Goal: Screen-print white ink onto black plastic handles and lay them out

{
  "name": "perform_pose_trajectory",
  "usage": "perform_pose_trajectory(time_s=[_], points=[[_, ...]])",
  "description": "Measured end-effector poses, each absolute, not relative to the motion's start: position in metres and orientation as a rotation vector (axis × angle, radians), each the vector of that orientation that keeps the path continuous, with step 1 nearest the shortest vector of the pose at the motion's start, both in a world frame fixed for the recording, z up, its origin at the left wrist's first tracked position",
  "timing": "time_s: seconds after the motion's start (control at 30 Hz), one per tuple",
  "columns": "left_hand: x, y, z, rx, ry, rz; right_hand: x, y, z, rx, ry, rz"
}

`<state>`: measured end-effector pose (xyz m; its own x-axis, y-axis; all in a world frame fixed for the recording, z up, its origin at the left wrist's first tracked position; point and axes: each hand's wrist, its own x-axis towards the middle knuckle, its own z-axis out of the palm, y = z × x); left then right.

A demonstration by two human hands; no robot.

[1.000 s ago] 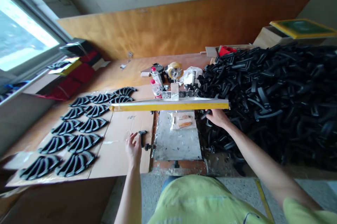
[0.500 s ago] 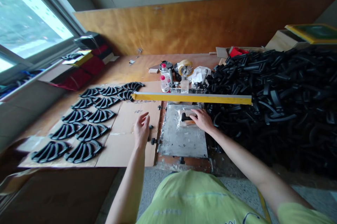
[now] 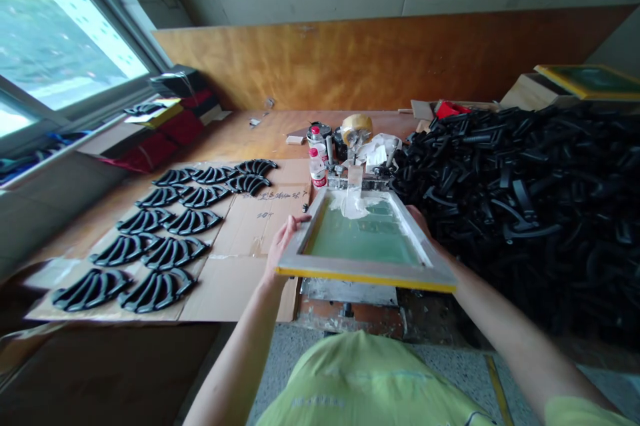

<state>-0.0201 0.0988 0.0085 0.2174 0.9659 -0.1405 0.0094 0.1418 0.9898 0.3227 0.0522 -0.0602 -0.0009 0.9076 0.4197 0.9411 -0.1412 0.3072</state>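
A screen printing frame (image 3: 366, 275) with a green mesh is tilted low over the grey metal base plate (image 3: 345, 291), its near edge above the plate. My left hand (image 3: 283, 243) grips the frame's left side, fingers along the rim. On the opposite side my right hand (image 3: 419, 218) holds the right rim, largely hidden behind it. White ink or paste and a clear scraper (image 3: 355, 181) lie at the far end of the mesh. The frame covers the black part that lay on the plate.
Black fan-shaped stacks of parts (image 3: 175, 249) lie in rows on cardboard (image 3: 220, 293) at the left. A large heap of black plastic parts (image 3: 525, 213) fills the right. Red-capped bottles (image 3: 317, 169) and a tape roll (image 3: 357, 127) stand behind the frame.
The frame has swung down from its raised, edge-on position over the plate. My right hand has left the black part and both hands have moved onto the frame's sides.
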Motion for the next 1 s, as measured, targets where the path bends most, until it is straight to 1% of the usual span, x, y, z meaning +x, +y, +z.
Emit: perform_pose_trajectory(time_s=[0.03,0.07,0.17,0.27,0.37,0.43,0.63,0.7,0.87,0.93,1.0], points=[[-0.027,0.091,-0.005,1.184,1.144,0.846,0.330,0.057,-0.053,-2.179,-1.915,-0.570],[-0.032,0.085,-0.020,1.175,1.166,0.766,0.333,0.065,-0.045,-2.150,-1.826,-0.399],[-0.035,0.075,-0.063,1.181,1.192,0.686,0.311,0.101,-0.024,-1.946,-1.747,-0.120],[-0.030,0.072,-0.093,1.224,1.252,0.711,0.269,0.137,-0.016,-1.807,-1.961,0.022],[-0.026,0.072,-0.102,1.207,1.261,0.706,0.250,0.154,-0.020,-1.906,-2.162,0.156],[-0.025,0.072,-0.104,1.185,1.248,0.693,0.254,0.156,-0.026,-2.003,-2.186,0.183],[-0.026,0.072,-0.108,1.178,1.284,0.726,0.263,0.138,-0.043,-2.115,-2.124,-0.026],[-0.025,0.072,-0.109,1.196,1.295,0.718,0.256,0.124,-0.048,-1.983,-2.224,-0.014],[-0.025,0.071,-0.107,1.219,1.314,0.711,0.258,0.089,-0.046,-1.407,-2.536,0.154],[-0.025,0.071,-0.106,1.219,1.314,0.715,0.263,0.088,-0.041,-1.320,-2.582,0.235],[-0.026,0.071,-0.106,1.217,1.310,0.715,0.265,0.094,-0.039,-1.365,-2.543,0.256]])
